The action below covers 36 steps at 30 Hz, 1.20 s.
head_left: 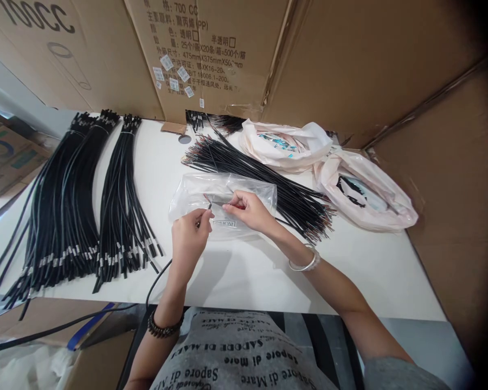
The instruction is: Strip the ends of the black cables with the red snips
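My left hand (189,235) is closed on a black cable (158,279), whose end sticks up past the fingertips with thin red and pale wires (207,199) fanned out. Opposite it, my right hand (248,210) pinches a slim pointed tool with a bit of red at the fingers; its exact kind is too small to tell. The tool's tip is close to the wires; whether they touch I cannot tell. Beneath both hands lies a clear plastic bag (187,189) with a printed label. Behind it is a bundle of black cables (260,173) with coppery ends.
Tied bundles of black cables with metal-banded ends (65,189) spread over the left of the white table (244,281). Two pinkish plastic bags (390,184) with small parts stand at the back right. Cardboard walls (329,65) close off the back and right.
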{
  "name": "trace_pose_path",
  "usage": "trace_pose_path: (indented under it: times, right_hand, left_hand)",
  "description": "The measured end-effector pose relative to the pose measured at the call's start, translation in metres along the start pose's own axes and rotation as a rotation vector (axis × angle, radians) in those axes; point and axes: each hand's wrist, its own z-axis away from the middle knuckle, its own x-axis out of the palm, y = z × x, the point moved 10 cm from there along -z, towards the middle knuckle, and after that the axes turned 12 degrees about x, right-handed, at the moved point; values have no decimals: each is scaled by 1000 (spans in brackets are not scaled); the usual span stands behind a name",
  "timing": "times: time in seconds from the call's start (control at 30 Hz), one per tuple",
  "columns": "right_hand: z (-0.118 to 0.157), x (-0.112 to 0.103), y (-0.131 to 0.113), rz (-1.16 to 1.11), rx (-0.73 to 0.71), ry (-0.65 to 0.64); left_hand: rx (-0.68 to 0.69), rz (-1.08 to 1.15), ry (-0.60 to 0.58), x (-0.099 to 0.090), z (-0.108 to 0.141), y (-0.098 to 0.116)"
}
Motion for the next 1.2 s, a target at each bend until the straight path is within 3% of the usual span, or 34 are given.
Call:
trace_pose_path:
  times: [0.2, 0.5, 0.87, 1.2]
  right_hand:
    - [12, -12, -12, 157, -42, 163]
    - [11, -7, -12, 278, -10, 150]
    - [-4, 4, 5, 35, 55, -83]
    - [0, 13, 5, -155, 150, -187]
  left_hand:
    - [-69, 32, -40, 4, 0, -4]
    - [-8, -4, -7, 2, -3, -1]
    - [101, -68, 77, -4, 0, 4]
    - [131, -59, 111, -7, 4, 8]
